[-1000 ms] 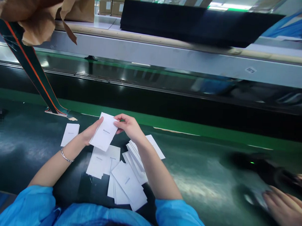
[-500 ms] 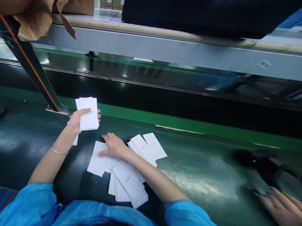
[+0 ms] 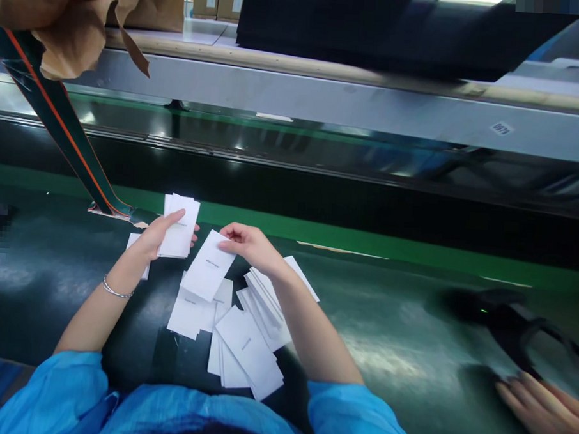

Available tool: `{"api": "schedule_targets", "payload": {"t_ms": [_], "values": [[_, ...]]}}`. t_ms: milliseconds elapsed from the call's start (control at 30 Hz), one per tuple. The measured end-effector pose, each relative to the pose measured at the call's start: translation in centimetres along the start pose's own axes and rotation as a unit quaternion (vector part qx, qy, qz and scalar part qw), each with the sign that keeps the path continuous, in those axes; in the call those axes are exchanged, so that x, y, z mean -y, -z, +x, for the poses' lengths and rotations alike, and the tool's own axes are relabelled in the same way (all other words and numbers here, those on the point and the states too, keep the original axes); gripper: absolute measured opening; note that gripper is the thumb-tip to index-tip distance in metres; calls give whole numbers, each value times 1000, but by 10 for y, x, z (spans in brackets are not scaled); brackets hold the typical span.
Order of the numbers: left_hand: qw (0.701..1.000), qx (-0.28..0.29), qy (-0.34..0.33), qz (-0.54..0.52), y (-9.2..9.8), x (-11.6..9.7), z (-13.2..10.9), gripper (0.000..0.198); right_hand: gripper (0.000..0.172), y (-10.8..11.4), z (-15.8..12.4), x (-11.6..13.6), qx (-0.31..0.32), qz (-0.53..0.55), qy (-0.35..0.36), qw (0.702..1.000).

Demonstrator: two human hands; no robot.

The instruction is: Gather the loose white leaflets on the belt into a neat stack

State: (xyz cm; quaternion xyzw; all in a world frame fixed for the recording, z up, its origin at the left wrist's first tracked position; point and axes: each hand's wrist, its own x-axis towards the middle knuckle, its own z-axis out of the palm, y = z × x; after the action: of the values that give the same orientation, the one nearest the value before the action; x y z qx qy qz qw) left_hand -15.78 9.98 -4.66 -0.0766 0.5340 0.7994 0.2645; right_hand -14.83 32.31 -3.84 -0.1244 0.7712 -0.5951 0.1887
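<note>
My left hand (image 3: pixel 157 235) grips a small stack of white printed cards (image 3: pixel 178 226) above the dark green conveyor belt (image 3: pixel 362 310). My right hand (image 3: pixel 250 246) has its fingertips on the edge of a single white card (image 3: pixel 208 266), which is raised over a loose pile of white cards (image 3: pixel 246 330). One more white card (image 3: pixel 135 252) lies partly hidden under my left hand. A bracelet (image 3: pixel 117 291) circles my left wrist. Blue sleeves cover my upper arms.
A co-worker's hand (image 3: pixel 544 414) rests at the lower right, near a black handheld scanner (image 3: pixel 491 312) with a green light. A black-and-orange strap (image 3: pixel 54 120) slants down at the left. Brown kraft paper (image 3: pixel 53 21), a grey metal rail (image 3: pixel 323 100) and cardboard boxes (image 3: pixel 212 2) lie beyond.
My right hand has come up from the pile with one card in its fingers. My left hand has moved slightly right, still with its stack.
</note>
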Motion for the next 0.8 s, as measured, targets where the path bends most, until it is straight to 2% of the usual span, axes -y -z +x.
{"api": "schedule_targets", "payload": {"t_ms": [67,167,267,433,533,567,633,667,700,733,767,800], "values": [[999,37,4,-3,-4,9,3,51,30,2,-9,16,-18,25,25,999],[997,80,-1,-18,-10,19,3,54,28,1,-13,26,-55,-13,56,997],[993,110,18,-25,-15,24,3,58,28,-1,-10,24,-72,-28,66,995],[990,120,67,-36,-20,30,6,48,27,-5,-4,20,-85,-43,77,992],[983,152,90,-47,-26,28,2,46,21,-8,-1,19,-109,-96,99,984],[983,149,100,-42,-28,26,-1,44,20,-9,0,17,-132,-126,121,976],[986,120,113,-31,-28,17,-7,40,23,-10,3,11,-224,-196,172,939],[989,95,110,-31,-27,11,-10,39,26,-11,5,6,-271,-238,183,915],[992,69,100,-36,-24,4,-13,39,29,-12,7,-1,-288,-283,177,897],[994,47,85,-45,-21,-4,-15,39,31,-15,8,-8,-260,-333,161,892],[996,29,64,-58,-17,-11,-17,39,32,-19,9,-16,-180,-385,142,894],[997,11,39,-70,-13,-17,-19,40,34,-24,10,-24,-63,-429,126,892]]}}
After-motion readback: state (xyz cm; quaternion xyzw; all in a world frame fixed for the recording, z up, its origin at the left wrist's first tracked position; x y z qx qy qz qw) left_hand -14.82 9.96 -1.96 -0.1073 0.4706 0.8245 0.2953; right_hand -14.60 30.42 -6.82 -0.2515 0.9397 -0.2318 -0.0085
